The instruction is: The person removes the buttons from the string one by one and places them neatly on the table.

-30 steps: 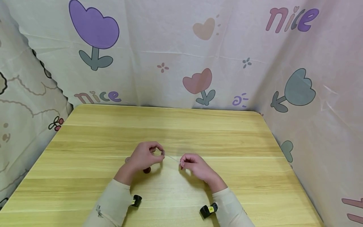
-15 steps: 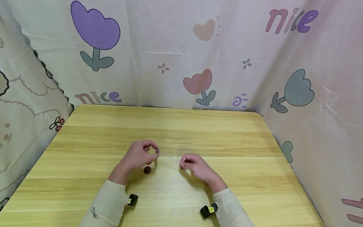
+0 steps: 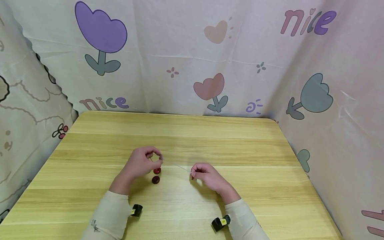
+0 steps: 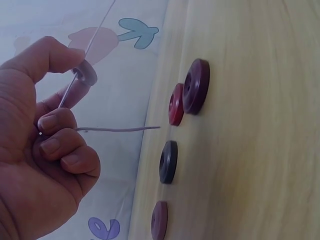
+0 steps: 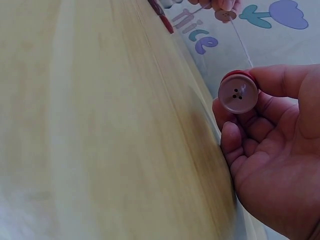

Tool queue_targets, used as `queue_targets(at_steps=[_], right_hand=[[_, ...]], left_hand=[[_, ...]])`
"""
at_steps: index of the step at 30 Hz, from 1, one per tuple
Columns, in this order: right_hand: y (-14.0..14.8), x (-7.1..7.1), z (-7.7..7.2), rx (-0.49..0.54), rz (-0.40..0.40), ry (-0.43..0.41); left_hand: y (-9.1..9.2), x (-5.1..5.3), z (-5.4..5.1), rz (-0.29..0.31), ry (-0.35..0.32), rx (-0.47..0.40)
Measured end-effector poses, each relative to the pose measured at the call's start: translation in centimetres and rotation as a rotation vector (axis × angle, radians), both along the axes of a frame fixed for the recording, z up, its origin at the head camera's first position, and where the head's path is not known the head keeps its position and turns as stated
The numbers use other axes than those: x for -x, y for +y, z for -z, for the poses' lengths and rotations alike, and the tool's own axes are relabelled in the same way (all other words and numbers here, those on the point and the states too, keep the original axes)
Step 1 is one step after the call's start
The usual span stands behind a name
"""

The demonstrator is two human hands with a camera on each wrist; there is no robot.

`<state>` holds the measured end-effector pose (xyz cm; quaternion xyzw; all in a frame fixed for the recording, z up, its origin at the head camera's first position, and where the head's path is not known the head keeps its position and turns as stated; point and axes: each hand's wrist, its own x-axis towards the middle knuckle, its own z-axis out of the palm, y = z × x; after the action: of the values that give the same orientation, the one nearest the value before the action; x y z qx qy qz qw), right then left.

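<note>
In the left wrist view my left hand pinches a greyish button between thumb and index finger, with a thin string passing at it and under the curled fingers. The string's free end sticks out past them. In the right wrist view my right hand pinches a pinkish four-hole button with a red one behind it; the string runs from there to the left hand. In the head view the left hand is left of the right hand, both just above the table.
On the wooden table, a red button and a dark maroon one lie near the left hand. The left wrist view also shows a dark grey button and a pinkish one. Patterned cloth hangs behind the table.
My left hand has moved leftward, away from the right hand, with its button between its fingers, uncovering the red button on the table. The right hand has stayed in place.
</note>
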<state>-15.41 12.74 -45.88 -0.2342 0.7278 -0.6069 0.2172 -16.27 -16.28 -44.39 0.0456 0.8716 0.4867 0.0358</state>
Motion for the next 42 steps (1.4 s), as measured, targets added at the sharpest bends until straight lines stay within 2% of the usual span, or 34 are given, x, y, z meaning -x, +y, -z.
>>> queue_targets(at_steps=[12, 21, 31, 42], right_hand=[[0.0, 0.1, 0.2, 0.007, 0.004, 0.002], [0.0, 0.0, -0.1, 0.001, 0.009, -0.008], [-0.1, -0.2, -0.5, 0.001, 0.007, -0.009], [-0.1, -0.2, -0.4, -0.009, 0.013, -0.013]], left_hand=[[-1.4, -0.1, -0.2, -0.046, 0.030, 0.048], [-2.5, -0.1, 0.0, -0.056, 0.034, 0.056], [-3.4, -0.3, 0.1, -0.091, -0.049, 0.002], [-4.3, -0.4, 0.1, -0.114, -0.069, -0.005]])
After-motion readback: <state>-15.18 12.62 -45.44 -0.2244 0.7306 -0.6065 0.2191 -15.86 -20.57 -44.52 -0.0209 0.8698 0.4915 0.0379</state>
